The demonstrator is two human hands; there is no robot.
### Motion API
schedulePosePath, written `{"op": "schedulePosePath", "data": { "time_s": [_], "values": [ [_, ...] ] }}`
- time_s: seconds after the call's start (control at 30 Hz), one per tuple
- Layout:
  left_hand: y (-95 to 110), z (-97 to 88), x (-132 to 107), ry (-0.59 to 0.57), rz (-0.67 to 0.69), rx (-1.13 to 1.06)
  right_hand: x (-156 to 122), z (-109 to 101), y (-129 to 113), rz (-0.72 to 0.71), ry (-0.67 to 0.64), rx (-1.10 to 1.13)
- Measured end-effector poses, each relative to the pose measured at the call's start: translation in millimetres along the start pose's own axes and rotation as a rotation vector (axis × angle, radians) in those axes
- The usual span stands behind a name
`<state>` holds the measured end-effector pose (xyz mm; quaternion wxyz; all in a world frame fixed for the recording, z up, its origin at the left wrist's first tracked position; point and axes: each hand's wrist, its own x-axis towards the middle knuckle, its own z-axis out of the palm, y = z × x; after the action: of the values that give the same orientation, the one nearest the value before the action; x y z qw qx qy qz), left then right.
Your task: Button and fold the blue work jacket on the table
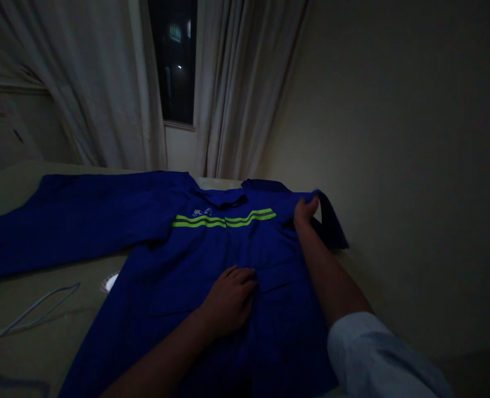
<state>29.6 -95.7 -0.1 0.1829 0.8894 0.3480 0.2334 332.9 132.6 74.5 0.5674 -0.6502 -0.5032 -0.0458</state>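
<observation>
A blue work jacket [178,276] with a yellow-green and grey stripe across the chest lies spread out, collar away from me. Its left-side sleeve [83,215] stretches out flat, while the sleeve on the right [332,226] is bent and partly lifted. My left hand [230,298] rests palm down on the front of the jacket near its middle, fingers loosely laid on the cloth. At the right shoulder area, my right hand [306,211] grips the jacket's fabric between thumb and fingers.
Under the jacket is a pale bed-like surface [83,309]. A white cable [33,312] and a small round white object [111,282] lie on it at left. Curtains [245,83] flank a dark window [174,61]; a plain wall [415,166] stands at right.
</observation>
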Motion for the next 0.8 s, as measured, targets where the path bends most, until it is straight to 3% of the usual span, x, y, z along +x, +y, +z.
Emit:
{"op": "schedulePosePath", "data": {
  "time_s": [0.13,0.2,0.27,0.33,0.47,0.53,0.6,0.7,0.8],
  "values": [
    [2,-2.5,-3,-0.010,0.000,-0.012,-33,31,-3,-0.379,-0.533,-0.146],
    [0,-3.4,-2,-0.006,-0.038,-0.099,-52,33,4,-0.407,-0.669,-0.202],
    [-5,-4.4,1,0.050,-0.124,-0.277,-67,28,12,-0.363,-0.664,-0.230],
    [-18,-8.1,7,0.173,-0.298,-0.541,-77,20,18,-0.353,-0.635,-0.251],
    [-64,-36.3,25,0.651,-0.805,-1.108,-88,11,17,-0.400,-0.617,-0.397],
    [-92,-59.9,38,0.868,-0.931,-1.268,-89,10,13,-0.363,-0.599,-0.488],
    [-118,-84.0,52,1.002,-0.977,-1.276,-89,10,11,-0.313,-0.597,-0.537],
    [-148,-110.5,76,1.157,-1.025,-1.084,-87,8,11,-0.304,-0.629,-0.591],
    [-171,-120.7,95,1.118,-1.025,-0.931,-88,7,13,-0.339,-0.651,-0.644]
  ]
}}
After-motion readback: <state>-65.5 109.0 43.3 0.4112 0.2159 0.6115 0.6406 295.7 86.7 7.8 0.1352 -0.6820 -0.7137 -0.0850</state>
